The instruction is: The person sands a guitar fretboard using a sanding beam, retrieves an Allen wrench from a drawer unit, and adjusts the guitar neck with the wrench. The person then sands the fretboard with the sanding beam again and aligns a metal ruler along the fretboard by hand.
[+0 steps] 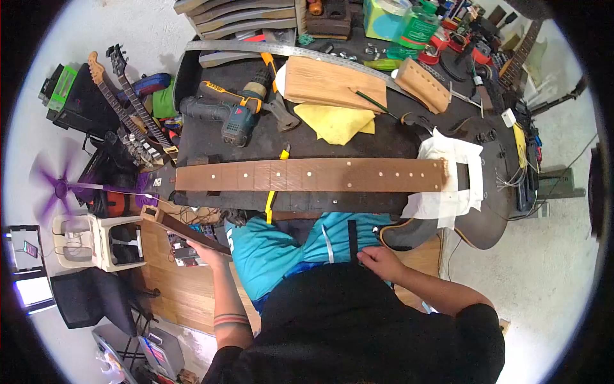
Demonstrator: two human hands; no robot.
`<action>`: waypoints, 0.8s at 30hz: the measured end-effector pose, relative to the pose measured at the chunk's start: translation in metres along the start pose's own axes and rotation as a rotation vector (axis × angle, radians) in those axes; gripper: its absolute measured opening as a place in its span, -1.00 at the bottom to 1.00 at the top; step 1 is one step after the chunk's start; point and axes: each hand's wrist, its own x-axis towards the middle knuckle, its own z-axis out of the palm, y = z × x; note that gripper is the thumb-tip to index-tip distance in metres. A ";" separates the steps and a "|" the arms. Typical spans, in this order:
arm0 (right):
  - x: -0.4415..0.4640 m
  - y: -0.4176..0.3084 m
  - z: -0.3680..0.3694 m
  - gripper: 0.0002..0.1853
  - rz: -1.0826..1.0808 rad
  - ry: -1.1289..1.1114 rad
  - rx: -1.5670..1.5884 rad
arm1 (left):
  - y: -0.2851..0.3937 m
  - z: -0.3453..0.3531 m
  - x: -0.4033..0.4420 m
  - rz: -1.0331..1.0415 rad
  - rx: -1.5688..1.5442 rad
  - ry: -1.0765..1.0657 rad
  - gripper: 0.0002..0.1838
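My left hand (208, 253) is low on the left, its fingers wrapped round a long brown wooden bar (185, 228) with a blocky far end. In front of my lap, my right hand (382, 263) is closed, pinching the lower end of a narrow black strip (353, 238). Across the bench lies a guitar's fingerboard (256, 175), without frets and with pale dot inlays. White masking tape and paper (470, 168) cover the dark guitar body (489, 221) at its right end. A yellow cutter (270, 206) sticks out from under the neck.
Behind the neck on the dark bench (211, 144) lie a cordless drill (236, 115), a yellow cloth (336, 123), a wooden block (332, 83) with a pencil (369, 100), and a long steel ruler (288, 51). Two guitars (128, 105) stand left, near a purple fan (61, 187).
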 end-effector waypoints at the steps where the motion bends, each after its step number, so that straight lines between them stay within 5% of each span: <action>1: -0.001 0.003 0.001 -0.53 -0.015 0.018 -0.029 | 0.003 0.006 -0.004 -0.005 -0.020 0.029 -0.26; 8: -0.008 0.012 0.004 -0.54 -0.084 0.080 -0.049 | 0.025 0.025 -0.029 -0.093 0.117 -0.031 0.04; 24: -0.013 0.013 0.012 -0.54 -0.056 0.144 -0.101 | 0.002 0.011 -0.010 0.024 0.152 -0.081 0.13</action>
